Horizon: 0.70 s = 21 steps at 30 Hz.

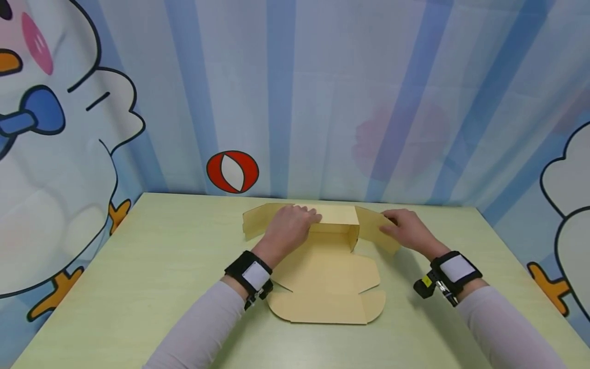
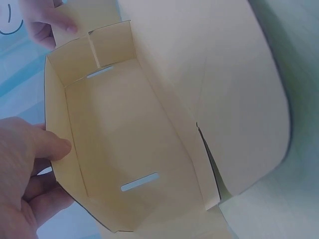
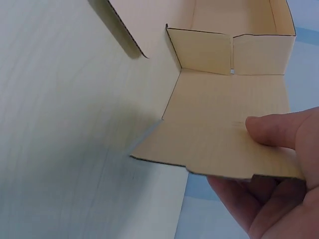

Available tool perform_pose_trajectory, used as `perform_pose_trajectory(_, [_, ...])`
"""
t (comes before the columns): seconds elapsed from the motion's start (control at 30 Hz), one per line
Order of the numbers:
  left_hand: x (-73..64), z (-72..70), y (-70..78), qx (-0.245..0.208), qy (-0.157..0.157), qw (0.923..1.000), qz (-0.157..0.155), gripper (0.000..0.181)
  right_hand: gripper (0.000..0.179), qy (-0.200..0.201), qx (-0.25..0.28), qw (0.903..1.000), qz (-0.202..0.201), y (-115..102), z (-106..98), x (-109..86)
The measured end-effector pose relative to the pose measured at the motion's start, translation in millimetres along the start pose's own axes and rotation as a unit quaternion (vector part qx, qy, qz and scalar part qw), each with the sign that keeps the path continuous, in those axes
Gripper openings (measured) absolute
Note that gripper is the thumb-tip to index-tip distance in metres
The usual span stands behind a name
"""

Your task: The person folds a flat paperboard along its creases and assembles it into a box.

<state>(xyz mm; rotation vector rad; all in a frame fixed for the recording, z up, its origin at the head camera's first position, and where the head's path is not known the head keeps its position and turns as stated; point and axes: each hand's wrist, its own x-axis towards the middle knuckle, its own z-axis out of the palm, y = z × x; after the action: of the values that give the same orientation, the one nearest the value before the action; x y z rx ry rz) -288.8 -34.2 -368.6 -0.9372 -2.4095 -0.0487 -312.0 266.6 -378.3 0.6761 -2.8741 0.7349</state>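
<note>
A partly folded cardboard box [image 1: 338, 215] stands on its side near the back of the table, its lid panel [image 1: 329, 274] lying flat toward me. My left hand [image 1: 291, 225] grips the box's upper wall, with the thumb inside and the fingers behind in the left wrist view. Two slots show in the box's bottom panel [image 2: 124, 129]. On the right, a side flap [image 1: 370, 225] spreads outward, and my right hand [image 3: 284, 174] pinches its outer part between thumb and fingers. Another side flap [image 1: 258, 219] sticks out at the left, partly behind my left hand.
The pale table [image 1: 184, 246] reaches back to a striped blue curtain [image 1: 313, 102] with cartoon prints. A wristband with a small camera [image 1: 424, 287] sits on my right wrist, and a similar band [image 1: 251, 274] on my left.
</note>
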Motion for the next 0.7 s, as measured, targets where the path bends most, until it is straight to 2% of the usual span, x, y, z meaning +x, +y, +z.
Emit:
perform_pose_trajectory(0.2, [0.2,-0.2,0.6,0.002,-0.001,1.0000,0.000,0.030,0.020,-0.001,-0.022,0.9995,-0.021,-5,-3,-2.6])
perform_pose_trajectory(0.37, [0.8,0.1,0.1,0.008,-0.006,0.9999,-0.009,0.028,0.004,-0.017,-0.028,0.9990,-0.030,-14,-6,-2.8])
perform_pose_trajectory(0.7, [-1.3,0.7,-1.7,-0.002,-0.006,0.9998,-0.017,0.028,0.024,-0.044,-0.026,0.9978,-0.042,-36,-4,-3.2])
